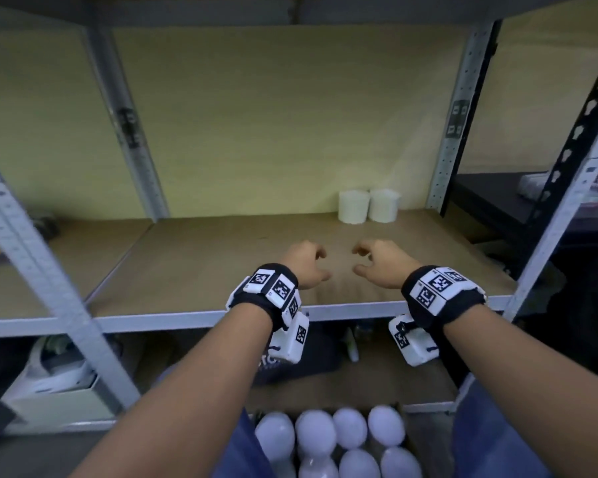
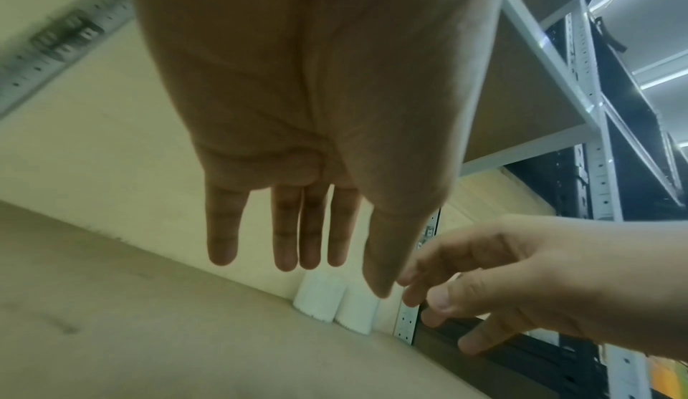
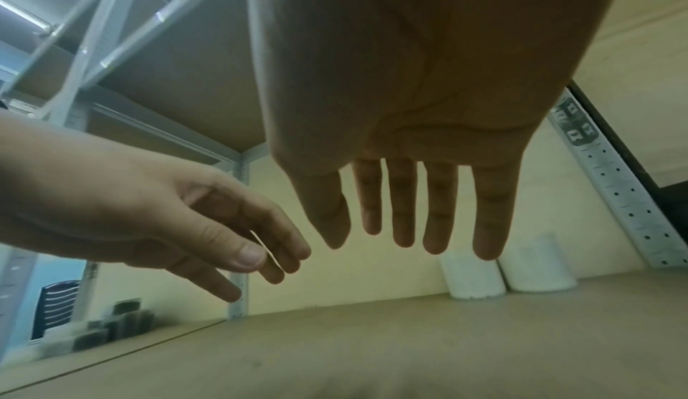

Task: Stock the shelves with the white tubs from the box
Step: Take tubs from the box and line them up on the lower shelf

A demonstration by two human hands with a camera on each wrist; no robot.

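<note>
At the far left, a grey metal upright (image 1: 32, 243) of the rack crosses the head view, and beyond it on the neighbouring board lie some dark, blurred items (image 3: 111, 326) that cannot be made out. Below, on the lower level, a pale open carton (image 1: 59, 398) holds white things too blurred to name. The brown shelf board (image 1: 204, 270) spreads across the middle with nothing standing between the hands and its back wall. The left hand (image 1: 304, 263) hovers over the board's front part, fingers loosely hanging and holding nothing; just beside it the right hand (image 1: 377, 263) hovers the same way, relaxed and empty, the fingertips of the two near each other but apart. Behind them, toward the right rear corner, two white tubs (image 1: 368, 205) stand upright side by side against the wall, touching or nearly so. At the bottom centre, the box (image 1: 406, 439) sits low in front of the rack, filled with white tub lids (image 1: 335, 439) in rows. At right, a dark rack (image 1: 497, 208) adjoins.
</note>
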